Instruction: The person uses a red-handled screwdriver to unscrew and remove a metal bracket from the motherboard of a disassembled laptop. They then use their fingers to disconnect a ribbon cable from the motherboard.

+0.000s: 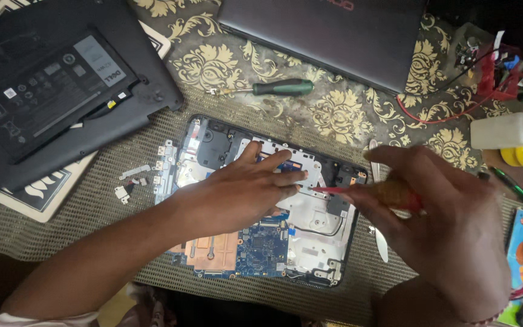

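My right hand (443,212) was closed around the handle of a screwdriver (388,192), amber with a red collar, gripped between thumb and fingers; its thin red shaft ran out to the left of my knuckles, nearly level across the view, tip pointing toward my other hand and slightly upward in the picture. The tip sat just beside the fingertips of my left hand (243,191), which lay flat and spread, palm down, holding nothing but pressing on the pale metal plate inside the opened laptop base (346,266). I judged the screwdriver light and stiff, the smooth handle liable to slip if turned from the fingertips alone, so best held far back with the palm behind it. The laptop base lay under and between both hands, its long side running left to right; the blue circuit board (264,248) and copper heat plate (213,251) showed on the near side of my left wrist. Those parts looked fragile, so I judged the frame edges the safer place to hold. Small loose brackets (129,181) lay beyond my left forearm, and a green screwdriver (279,88) rested farther off, past my left fingers.
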